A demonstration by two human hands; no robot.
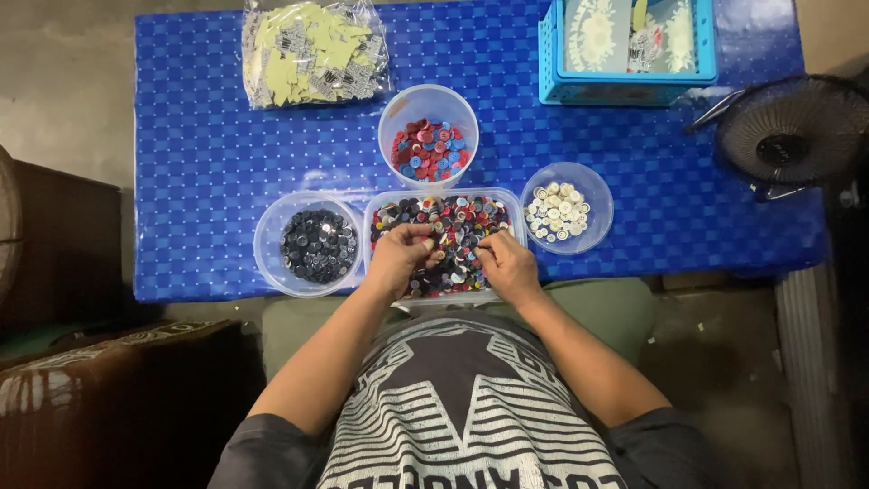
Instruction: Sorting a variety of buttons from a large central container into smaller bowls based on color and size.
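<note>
A clear rectangular tub (520, 210) at the table's near edge is full of mixed coloured buttons (457, 222). Both my hands are down in it. My left hand (398, 256) has its fingers curled over the buttons on the left side. My right hand (507, 264) pinches at buttons on the right side, fingertips together; what it grips is too small to see. Left of the tub, a round clear bowl (270, 237) holds black buttons. A round bowl (597, 195) on the right holds white buttons. Behind, a tall clear cup (427, 98) holds red and blue buttons.
The table wears a blue chequered cloth (199, 181). A clear bag of pale yellow pieces (312, 50) lies at the back left. A light blue plastic basket (625, 86) stands at the back right. A black fan (792, 136) sits off the right edge. Brown furniture (109, 398) is at my left.
</note>
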